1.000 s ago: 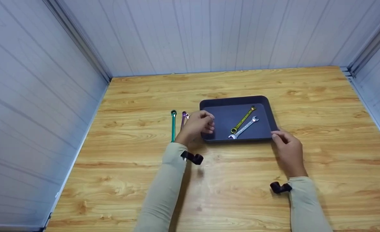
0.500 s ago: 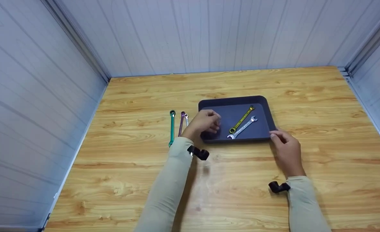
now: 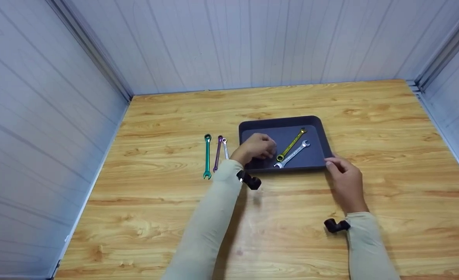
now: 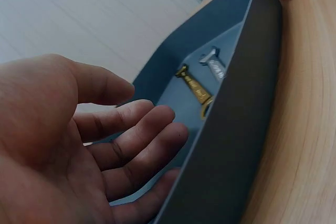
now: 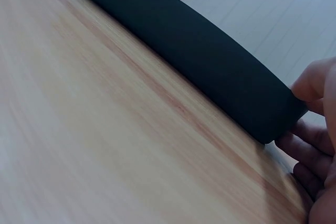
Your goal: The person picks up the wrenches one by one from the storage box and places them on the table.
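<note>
A dark, shallow rectangular tray [image 3: 276, 123] lies on the table with a gold-coloured wrench [image 3: 291, 144] and a silver double open-ended wrench [image 3: 294, 154] inside. Over the tray's left half is my left hand [image 3: 255, 147]. In the left wrist view its thumb and loosely bent fingers [image 4: 142, 140] stand apart, holding nothing, short of the gold wrench. My right hand [image 3: 347, 182] pinches the tray's front right corner. The right wrist view has the thumb at the rim and the other fingers [image 5: 304, 148] against the outer wall.
Left of the tray, a green wrench [image 3: 208, 155], a purple wrench [image 3: 218, 153] and a small silver wrench [image 3: 225, 147] lie on the wooden table [image 3: 147, 217]. My left forearm partly covers the small silver one. Pale panel walls [image 3: 229, 42] border the table.
My left hand has moved right, deeper over the tray and closer to the two wrenches in it. More of the purple and small silver wrenches shows. The right hand keeps its hold.
</note>
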`<state>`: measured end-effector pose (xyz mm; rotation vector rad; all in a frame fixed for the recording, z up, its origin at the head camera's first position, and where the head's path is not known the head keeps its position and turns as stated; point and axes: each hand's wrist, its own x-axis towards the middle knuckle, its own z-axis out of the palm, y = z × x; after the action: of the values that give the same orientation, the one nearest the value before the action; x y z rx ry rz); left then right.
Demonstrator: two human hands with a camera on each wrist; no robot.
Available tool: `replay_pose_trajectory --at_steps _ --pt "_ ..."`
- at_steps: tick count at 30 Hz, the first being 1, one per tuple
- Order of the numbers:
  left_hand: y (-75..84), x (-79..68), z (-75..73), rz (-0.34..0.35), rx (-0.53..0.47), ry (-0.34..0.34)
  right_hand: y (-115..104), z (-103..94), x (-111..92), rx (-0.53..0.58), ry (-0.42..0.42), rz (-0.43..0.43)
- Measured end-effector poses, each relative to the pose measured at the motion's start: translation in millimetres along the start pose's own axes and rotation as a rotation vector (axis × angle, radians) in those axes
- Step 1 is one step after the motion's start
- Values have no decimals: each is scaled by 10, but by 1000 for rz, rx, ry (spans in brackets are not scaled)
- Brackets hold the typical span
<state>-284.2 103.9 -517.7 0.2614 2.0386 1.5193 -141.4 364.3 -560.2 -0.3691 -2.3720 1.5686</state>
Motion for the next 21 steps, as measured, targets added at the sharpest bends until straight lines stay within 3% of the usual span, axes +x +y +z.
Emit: replay_pose_trajectory --at_steps 9,13,16,21 --pt "123 96 83 -57 92 -57 9 4 6 -26 -6 -18" --pt "178 140 126 -43 174 -75 10 1 16 -24 -1 -25" --pt "204 187 176 -41 232 -64 12 0 7 -23 1 -21" --pt "232 285 258 -109 268 -17 13 -15 -18 -28 2 -18"
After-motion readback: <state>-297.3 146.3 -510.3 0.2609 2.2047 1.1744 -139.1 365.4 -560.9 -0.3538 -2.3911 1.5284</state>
